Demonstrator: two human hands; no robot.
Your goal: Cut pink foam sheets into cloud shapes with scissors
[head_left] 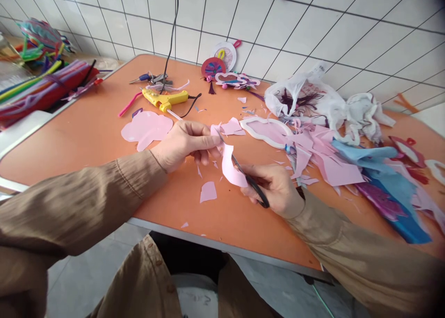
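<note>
My left hand (189, 144) pinches a small piece of pink paper (215, 131) between thumb and fingers above the middle of the table. In my right hand (274, 188) are black-handled scissors (255, 188), their blades pointing up and left to the pink piece. A curled pink strip (231, 167) hangs at the blades; whether it is still joined to the held piece I cannot tell. On the table below lies a loose pink scrap (208, 192) among tiny cuttings. Left of my left hand rests a pink cloud-shaped cutout (146, 129).
A yellow glue gun (165, 99) lies behind the cutout, near keys (158, 80). Decorated round ornaments (213, 67) lean at the tiled wall. To the right are a white-edged pink shape (266, 130), pink scraps (327, 155), a white plastic bag (306, 93) and blue material (389, 179).
</note>
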